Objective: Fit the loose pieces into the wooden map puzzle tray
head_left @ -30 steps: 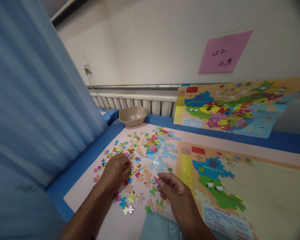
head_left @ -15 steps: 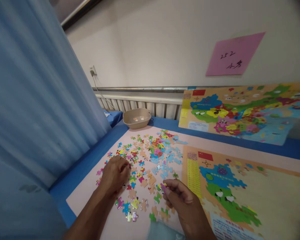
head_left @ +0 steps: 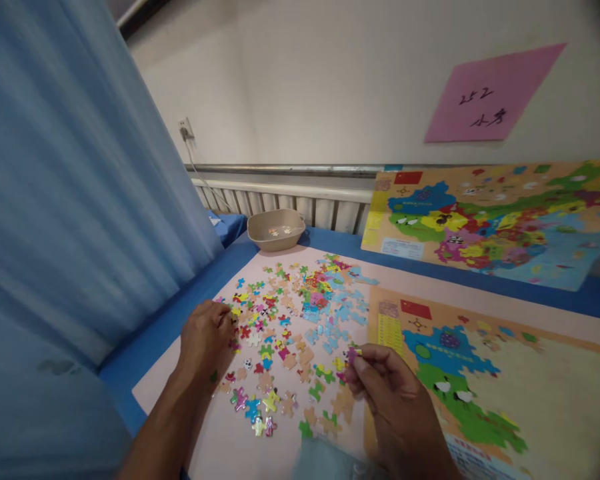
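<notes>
Between the thumb and fingers of my right hand (head_left: 393,393) is a small jigsaw piece (head_left: 352,356), mostly purple with some yellow. That hand hovers at the left border of the partly filled puzzle board (head_left: 373,327). My left hand (head_left: 206,337) is curled over the left side of the scattered jigsaw pieces (head_left: 266,351); its fingertips are bent down and partly hidden, so what they hold, if anything, cannot be made out. A joined cluster of map pieces (head_left: 317,293) lies farther back on the pink sheet (head_left: 220,443).
At the back stands a beige basin (head_left: 276,248) with a few pieces inside. A finished map picture (head_left: 430,230) leans by the wall rail. To the left hangs a blue curtain (head_left: 80,200). A pale blue, see-through item (head_left: 325,460) lies at the front edge.
My left hand has shifted left across the scattered pieces, uncovering some of them. The right hand, still holding the purple piece, has moved right and slightly up. The view has shifted a little.
</notes>
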A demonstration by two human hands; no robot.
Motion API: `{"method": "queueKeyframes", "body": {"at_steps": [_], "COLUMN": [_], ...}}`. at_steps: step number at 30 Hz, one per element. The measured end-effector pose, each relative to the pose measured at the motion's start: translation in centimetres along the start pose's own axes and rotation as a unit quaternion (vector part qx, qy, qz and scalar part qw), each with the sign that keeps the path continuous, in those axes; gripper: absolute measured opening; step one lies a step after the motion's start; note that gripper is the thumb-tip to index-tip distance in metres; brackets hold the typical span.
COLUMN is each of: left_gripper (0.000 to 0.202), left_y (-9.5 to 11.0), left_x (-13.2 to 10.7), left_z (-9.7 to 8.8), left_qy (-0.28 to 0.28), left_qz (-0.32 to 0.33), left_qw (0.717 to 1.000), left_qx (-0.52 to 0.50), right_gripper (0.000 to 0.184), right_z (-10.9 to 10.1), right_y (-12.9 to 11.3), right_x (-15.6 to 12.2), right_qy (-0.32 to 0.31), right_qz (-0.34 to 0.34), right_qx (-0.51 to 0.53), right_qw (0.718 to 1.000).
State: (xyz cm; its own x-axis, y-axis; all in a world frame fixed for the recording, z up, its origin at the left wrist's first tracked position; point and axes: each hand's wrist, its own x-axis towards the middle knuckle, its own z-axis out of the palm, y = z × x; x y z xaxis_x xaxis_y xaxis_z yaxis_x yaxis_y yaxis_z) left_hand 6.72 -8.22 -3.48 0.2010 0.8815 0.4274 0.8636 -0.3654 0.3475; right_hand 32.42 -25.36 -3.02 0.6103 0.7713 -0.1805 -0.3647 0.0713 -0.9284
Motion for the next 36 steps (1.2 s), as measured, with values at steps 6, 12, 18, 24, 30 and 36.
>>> {"method": "queueKeyframes", "body": {"at_steps": [6,12,18,24,30,36], "left_gripper": [0.012,0.015,0.021,0.02,0.016,0.01], "left_y": [-0.8,-1.1,0.7,3.9,4.2,2.4], "left_x": [-0.3,-0.1,-0.5,-4.5,-9.7,-12.1], "left_z": [-0.1,0.1,-0.9,-2.7,-3.5,-3.8], "left_qy": [0.018,0.007,-0.003,-0.025,-0.022,0.033], "left_qz": [-0.01,-0.011,0.017,0.109,0.138,0.127], "left_qw": [1.0,1.0,1.0,0.99,0.984,0.987], "left_qx": [0.016,0.025,0.0,-0.089,-0.112,-0.09], "right_gripper": [0.05,0.05,0.051,0.056,0.049,0.046], "right_z": [-0.3,-0.2,-0.2,-0.6,-0.5,-0.1], "right_y": [-2.9,-3.1,-2.2,-1.0,-0.7,-0.6], "right_x": [0.9,0.8,0.7,1.0,0.7,0.1], "right_qy": [0.058,0.045,0.038,0.023,-0.001,-0.023], "right_qz": [-0.011,-0.01,-0.014,0.003,-0.006,-0.004], "right_qx": [0.039,0.047,0.038,0.023,-0.002,-0.022], "right_qw": [0.997,0.998,0.998,0.999,1.0,0.999]}}
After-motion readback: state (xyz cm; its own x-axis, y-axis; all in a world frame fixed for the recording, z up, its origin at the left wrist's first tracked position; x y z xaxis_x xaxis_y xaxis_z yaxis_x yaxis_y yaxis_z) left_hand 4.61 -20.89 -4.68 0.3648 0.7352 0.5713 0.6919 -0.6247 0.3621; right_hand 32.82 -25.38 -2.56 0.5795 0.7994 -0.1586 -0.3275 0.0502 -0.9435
